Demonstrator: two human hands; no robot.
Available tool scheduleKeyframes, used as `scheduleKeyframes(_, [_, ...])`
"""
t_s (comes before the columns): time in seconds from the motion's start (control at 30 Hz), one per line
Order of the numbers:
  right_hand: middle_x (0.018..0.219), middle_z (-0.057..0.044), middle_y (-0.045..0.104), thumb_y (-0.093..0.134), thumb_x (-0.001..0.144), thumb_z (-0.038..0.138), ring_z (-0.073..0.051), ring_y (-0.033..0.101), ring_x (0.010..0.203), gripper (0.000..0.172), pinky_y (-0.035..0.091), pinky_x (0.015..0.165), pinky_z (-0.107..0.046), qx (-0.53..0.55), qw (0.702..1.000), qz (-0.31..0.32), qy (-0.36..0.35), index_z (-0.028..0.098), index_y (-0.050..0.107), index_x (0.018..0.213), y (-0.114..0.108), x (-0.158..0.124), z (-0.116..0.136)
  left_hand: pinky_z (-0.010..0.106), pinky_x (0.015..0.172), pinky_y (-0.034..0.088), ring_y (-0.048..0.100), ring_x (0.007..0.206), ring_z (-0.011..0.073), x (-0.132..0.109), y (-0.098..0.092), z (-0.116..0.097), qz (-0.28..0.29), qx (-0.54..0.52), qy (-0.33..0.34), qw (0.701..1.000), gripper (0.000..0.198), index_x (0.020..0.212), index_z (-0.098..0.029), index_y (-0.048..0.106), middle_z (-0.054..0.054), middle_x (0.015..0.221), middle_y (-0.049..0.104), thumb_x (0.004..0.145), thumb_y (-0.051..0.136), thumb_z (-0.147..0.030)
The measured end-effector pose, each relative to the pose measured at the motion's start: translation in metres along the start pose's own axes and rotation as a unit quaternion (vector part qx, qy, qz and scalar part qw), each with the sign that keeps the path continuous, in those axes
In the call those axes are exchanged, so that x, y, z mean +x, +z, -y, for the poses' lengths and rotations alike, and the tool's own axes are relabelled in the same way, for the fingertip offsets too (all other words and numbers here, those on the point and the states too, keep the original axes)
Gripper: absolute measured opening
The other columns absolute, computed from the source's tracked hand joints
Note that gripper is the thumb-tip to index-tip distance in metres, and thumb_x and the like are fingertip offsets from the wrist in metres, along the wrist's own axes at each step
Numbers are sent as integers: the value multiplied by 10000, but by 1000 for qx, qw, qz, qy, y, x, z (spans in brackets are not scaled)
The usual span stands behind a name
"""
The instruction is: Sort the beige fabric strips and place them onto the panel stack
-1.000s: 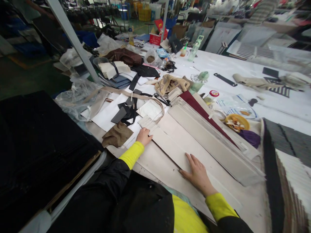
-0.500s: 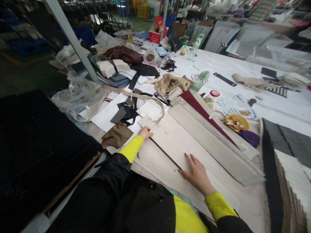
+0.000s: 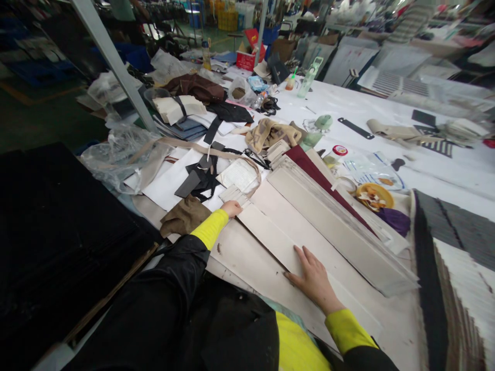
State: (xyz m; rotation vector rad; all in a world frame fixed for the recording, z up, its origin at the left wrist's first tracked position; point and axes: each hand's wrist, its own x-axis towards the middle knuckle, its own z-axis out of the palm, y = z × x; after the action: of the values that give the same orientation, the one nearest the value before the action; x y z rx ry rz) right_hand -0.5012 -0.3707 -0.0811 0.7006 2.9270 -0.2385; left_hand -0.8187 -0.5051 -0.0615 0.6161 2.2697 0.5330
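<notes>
Scraps (image 3: 372, 194) in yellow bowl (image 3: 390, 199); right hand (image 3: 315, 281), fingers open, flat on beige strip (image 3: 270, 234); left hand (image 3: 231, 208), fingers curled, grip unclear.

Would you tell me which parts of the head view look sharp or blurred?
Head view: the right hand and pale strips are sharp and evenly lit; the far benches are blurred; the wide lens stretches the edges; the black stack loses detail.

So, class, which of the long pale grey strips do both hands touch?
The nearest long pale grey strip: left hand at its far end, right hand flat on it; the others lie beyond, untouched.
</notes>
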Motion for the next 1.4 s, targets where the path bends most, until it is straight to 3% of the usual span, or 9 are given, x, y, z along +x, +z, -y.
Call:
scheduleKeyframes(0.3, [1315, -131, 289, 448, 690, 542, -254, 331, 1156, 747, 278, 920, -392, 2, 1000, -1, -3, 185, 231, 1310, 0, -6, -6, 222, 644, 411, 549, 727, 142, -2, 13, 2, -70, 17, 16, 997, 173, 701, -175, 580, 13, 734, 603, 675, 534, -341])
scheduleKeyframes(0.5, [1307, -123, 300, 462, 686, 520, -245, 330, 1155, 746, 279, 917, -378, 3, 1000, -13, -9, 195, 220, 1313, 2, -5, -6, 245, 724, 406, 542, 829, 161, -8, 13, 3, -159, 46, 33, 986, 338, 892, -149, 530, 76, 944, 575, 637, 577, -364])
scheduleKeyframes(0.6, [1303, -121, 305, 466, 684, 513, -243, 330, 1154, 749, 281, 914, -377, 4, 1000, -11, -8, 201, 211, 1315, 1, -5, -5, 255, 739, 402, 539, 871, 181, -5, 6, 1, -142, 73, 22, 987, 353, 917, -135, 527, 97, 977, 573, 652, 559, -365])
scheduleKeyframes(0.8, [1303, -119, 306, 469, 681, 517, -247, 334, 1149, 743, 274, 918, -374, 0, 1000, -11, 1, 200, 229, 1309, 3, -5, -6, 237, 679, 409, 560, 814, 185, 4, -7, -1, -60, 89, -10, 994, 242, 768, -158, 577, 67, 855, 618, 665, 542, -374])
scheduleKeyframes(0.97, [1306, -113, 301, 472, 675, 516, -253, 332, 1151, 752, 268, 918, -388, 5, 1000, -10, 3, 212, 215, 1313, 6, -5, -7, 237, 714, 406, 549, 827, 165, 3, -4, 2, -97, 98, 26, 990, 151, 759, -158, 581, 58, 872, 607, 685, 523, -277])
scheduleKeyframes(1.23, [1298, -115, 311, 457, 685, 525, -247, 341, 1142, 731, 274, 917, -372, -6, 1000, -13, 6, 205, 238, 1305, 0, 0, 2, 256, 735, 408, 539, 829, 166, 6, -1, 8, -124, 77, 27, 989, 126, 767, -153, 560, 59, 856, 587, 700, 505, -244])
scheduleKeyframes(1.4, [1299, -117, 309, 444, 690, 530, -249, 344, 1140, 732, 280, 911, -381, -6, 1000, -9, 2, 199, 232, 1308, 1, 1, 3, 248, 786, 401, 525, 865, 151, 9, -4, 22, -184, 55, 41, 981, 218, 850, -142, 546, 77, 955, 527, 677, 551, -275])
